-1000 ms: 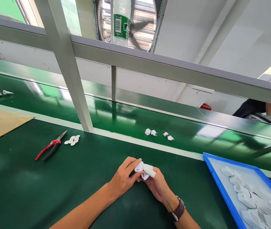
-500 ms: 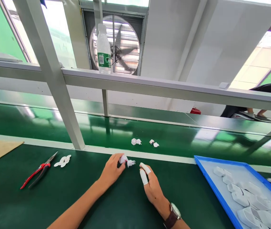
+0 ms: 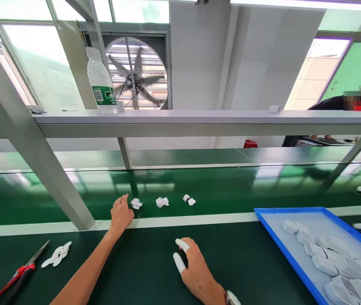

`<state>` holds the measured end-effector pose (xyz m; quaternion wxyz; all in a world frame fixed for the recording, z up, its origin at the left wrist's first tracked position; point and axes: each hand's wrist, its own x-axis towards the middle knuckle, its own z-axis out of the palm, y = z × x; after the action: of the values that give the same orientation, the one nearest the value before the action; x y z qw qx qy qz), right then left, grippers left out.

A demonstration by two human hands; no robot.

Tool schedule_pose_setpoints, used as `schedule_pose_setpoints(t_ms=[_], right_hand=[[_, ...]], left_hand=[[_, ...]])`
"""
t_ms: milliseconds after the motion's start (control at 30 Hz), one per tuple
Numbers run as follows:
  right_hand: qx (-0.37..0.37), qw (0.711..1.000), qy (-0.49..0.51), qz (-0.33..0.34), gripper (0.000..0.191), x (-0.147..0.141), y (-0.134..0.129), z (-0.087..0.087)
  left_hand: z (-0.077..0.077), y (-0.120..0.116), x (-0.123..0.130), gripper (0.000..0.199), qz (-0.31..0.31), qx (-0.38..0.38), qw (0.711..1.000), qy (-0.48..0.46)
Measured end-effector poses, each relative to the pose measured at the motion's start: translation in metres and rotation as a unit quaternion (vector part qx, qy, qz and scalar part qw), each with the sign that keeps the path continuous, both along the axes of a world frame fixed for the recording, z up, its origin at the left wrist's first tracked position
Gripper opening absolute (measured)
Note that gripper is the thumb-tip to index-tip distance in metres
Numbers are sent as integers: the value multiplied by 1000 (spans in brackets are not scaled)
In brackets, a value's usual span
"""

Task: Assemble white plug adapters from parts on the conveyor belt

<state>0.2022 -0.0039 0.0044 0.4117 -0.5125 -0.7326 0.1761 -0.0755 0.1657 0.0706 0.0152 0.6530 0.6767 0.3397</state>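
My left hand (image 3: 121, 215) reaches over the glossy green belt, fingers stretched out, holding nothing. Just right of its fingertips lies a small white plastic piece (image 3: 136, 203), apart from the hand as far as I can see. Further right along the belt are a white two-part piece (image 3: 162, 202) and another white pair (image 3: 188, 200). My right hand (image 3: 196, 269) hovers over the dark green table (image 3: 142, 271) with thumb and index finger apart, both wearing white finger covers. Nothing is in it, and a watch shows at its wrist.
A blue-rimmed tray (image 3: 282, 256) of white plastic housings stands at the right. Red-and-black pliers (image 3: 24, 271) and several white oval pieces (image 3: 57, 254) lie at the left. A slanted metal post (image 3: 50, 169) and a shelf carrying a bottle (image 3: 102, 84) cross in front. A person bends at far right.
My left hand has moved forward from the table to the belt and let go of the white plastic piece, which now lies there. The camera view has tilted up and levelled.
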Motion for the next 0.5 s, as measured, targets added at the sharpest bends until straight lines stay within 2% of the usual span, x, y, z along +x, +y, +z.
schedule_pose_setpoints(t_ms=[33, 100, 200, 267, 367, 433, 500], right_hand=[[1, 1000, -8, 0, 36, -1, 0, 0], [8, 1000, -24, 2, 38, -2, 1, -1], [22, 999, -39, 1, 39, -1, 4, -3], [12, 999, -43, -5, 37, 0, 6, -2], [-11, 999, -47, -6, 35, -2, 8, 4], [-12, 998, -58, -3, 33, -5, 7, 9], [-9, 997, -74, -1, 33, -4, 4, 16]], left_hand=[[2, -4, 7, 47, -21, 24, 999, 6], [3, -13, 32, 46, -102, 53, 993, 20], [-8, -19, 93, 34, -257, 45, 964, 48], [-16, -16, 134, 35, -311, 37, 948, 59], [-21, -6, 173, 31, -319, 26, 946, 53], [-16, 2, 182, 19, -305, 14, 952, 37], [-8, 6, 181, 20, -287, 5, 958, 14]])
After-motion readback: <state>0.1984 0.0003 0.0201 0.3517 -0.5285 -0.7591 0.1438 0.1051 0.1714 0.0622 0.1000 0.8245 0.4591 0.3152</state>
